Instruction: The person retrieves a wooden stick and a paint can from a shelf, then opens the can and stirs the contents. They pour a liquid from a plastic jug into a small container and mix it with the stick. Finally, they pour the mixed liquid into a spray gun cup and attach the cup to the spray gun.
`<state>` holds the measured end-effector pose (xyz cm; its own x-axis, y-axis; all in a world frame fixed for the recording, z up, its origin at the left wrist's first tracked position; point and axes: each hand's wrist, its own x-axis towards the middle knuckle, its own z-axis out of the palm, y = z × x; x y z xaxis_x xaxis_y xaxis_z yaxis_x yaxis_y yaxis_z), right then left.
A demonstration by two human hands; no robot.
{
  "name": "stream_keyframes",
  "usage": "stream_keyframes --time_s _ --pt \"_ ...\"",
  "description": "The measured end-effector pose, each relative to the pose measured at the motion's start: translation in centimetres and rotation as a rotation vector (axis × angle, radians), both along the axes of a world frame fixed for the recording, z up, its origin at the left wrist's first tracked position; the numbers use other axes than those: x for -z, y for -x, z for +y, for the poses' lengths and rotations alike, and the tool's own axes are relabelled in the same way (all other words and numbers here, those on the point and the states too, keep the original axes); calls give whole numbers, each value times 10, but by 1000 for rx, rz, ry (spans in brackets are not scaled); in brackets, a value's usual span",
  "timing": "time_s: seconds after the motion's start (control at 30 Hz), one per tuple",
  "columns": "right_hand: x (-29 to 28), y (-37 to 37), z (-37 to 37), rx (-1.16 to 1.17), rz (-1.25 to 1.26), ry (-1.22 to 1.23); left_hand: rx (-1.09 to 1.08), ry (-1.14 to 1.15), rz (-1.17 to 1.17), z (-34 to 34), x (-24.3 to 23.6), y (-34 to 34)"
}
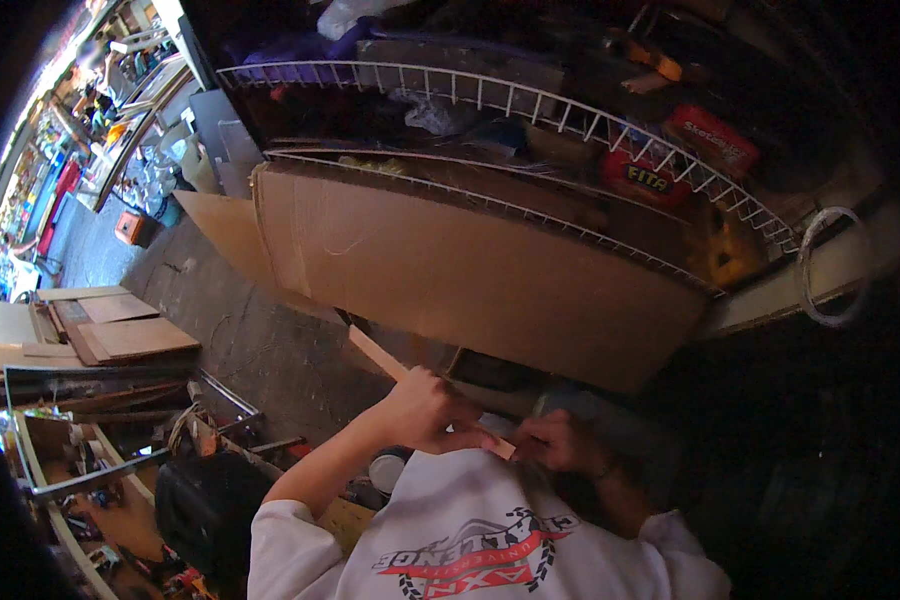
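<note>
Near my chest, my left hand is closed around a narrow pale wooden strip, which angles up and left past my fingers. Just right of it, my right hand is curled beside the strip's lower end; a small pale object shows above its fingers, too dim to identify. Ahead of both hands, a large cardboard sheet leans along a white wire rack that holds bags and red packages.
Cardboard and board pieces lie stacked at left, above metal frames, a wooden drawer of small items and a black case. A wire coil hangs at right. A person is in the bright area at far left.
</note>
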<state>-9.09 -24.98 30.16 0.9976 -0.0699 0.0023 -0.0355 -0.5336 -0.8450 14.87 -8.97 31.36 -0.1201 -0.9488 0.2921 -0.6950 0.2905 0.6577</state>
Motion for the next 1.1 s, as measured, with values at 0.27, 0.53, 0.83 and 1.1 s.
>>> stream_keyframes --time_s 0.27,0.53,0.83,1.1 --pt "-22 16 0 549 -377 467 -141 -102 124 -38 -28 19" --pt "-35 7 -12 1037 -880 152 -419 -372 925 -55 -26 18" --pt "-62 35 -79 1066 -851 -243 -564 151 468 -37 -53 -37" --pt "-112 35 -85 1286 -1102 -70 -260 461 -529 -180 -79 -6"
